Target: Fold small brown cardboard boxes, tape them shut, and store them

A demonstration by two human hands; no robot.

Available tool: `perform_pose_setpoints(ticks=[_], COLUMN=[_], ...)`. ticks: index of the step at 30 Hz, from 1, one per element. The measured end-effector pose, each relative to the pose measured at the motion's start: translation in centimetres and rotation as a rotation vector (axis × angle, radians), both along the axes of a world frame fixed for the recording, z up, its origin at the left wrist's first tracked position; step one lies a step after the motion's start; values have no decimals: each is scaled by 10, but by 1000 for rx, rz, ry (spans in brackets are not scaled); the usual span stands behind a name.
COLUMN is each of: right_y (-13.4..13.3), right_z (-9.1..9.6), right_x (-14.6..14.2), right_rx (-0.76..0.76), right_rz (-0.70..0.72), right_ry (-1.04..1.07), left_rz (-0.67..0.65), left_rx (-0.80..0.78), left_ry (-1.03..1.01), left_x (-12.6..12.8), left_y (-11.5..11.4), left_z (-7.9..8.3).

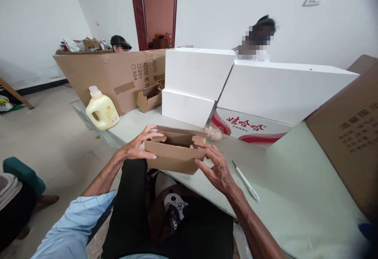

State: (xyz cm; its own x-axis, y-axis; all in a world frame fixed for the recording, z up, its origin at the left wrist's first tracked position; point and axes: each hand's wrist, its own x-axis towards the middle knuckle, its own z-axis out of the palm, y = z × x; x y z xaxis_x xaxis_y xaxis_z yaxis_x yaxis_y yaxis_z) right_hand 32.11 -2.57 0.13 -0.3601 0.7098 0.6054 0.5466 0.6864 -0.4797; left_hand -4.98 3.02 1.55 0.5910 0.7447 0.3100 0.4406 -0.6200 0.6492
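Observation:
Between my two hands is a small brown cardboard box (174, 157), open at the top, at the table's near edge. Fingers of my left hand (141, 145) lie over the box's left end, with the thumb against its front wall. At the right end, my right hand (217, 166) grips the corner, its fingertips by the end flap and its thumb on the front. Inside the box it is dark, and I cannot make out any contents. A slim white-handled pointed tool (245, 181) lies on the table to the right of my right hand.
A yellow detergent jug (102, 109) stands at the table's left. Behind are a large carton (118, 72), another small open box (149, 98) and stacked white boxes (197, 70). Crumpled clear tape (214, 132) lies before them. A big carton (348, 125) flanks the right. Two people sit beyond.

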Motion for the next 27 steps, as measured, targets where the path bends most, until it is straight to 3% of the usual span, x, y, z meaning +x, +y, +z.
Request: perform_pose_setpoints(ticks=[4, 7, 10, 15, 20, 27], right_y=[-15, -16, -17, -29, -38, -45], right_z=[18, 26, 29, 25, 4, -23], right_x=[12, 18, 18, 13, 11, 11], right_rx=[-19, -8, -5, -33, 14, 120], right_rz=[134, 104, 74, 68, -57, -200], right_ry=[-278, -429, -486, -343, -58, 178], left_rz=[-173, -225, -239, -228, -273, -179], left_rx=[-67, -80, -95, -71, -101, -154], left_ry=[217, 366, 467, 374, 206, 25], left_x=[2, 6, 8, 7, 5, -3], left_y=[-2, 2, 8, 8, -4, -6], left_z=[27, 44, 52, 53, 56, 36])
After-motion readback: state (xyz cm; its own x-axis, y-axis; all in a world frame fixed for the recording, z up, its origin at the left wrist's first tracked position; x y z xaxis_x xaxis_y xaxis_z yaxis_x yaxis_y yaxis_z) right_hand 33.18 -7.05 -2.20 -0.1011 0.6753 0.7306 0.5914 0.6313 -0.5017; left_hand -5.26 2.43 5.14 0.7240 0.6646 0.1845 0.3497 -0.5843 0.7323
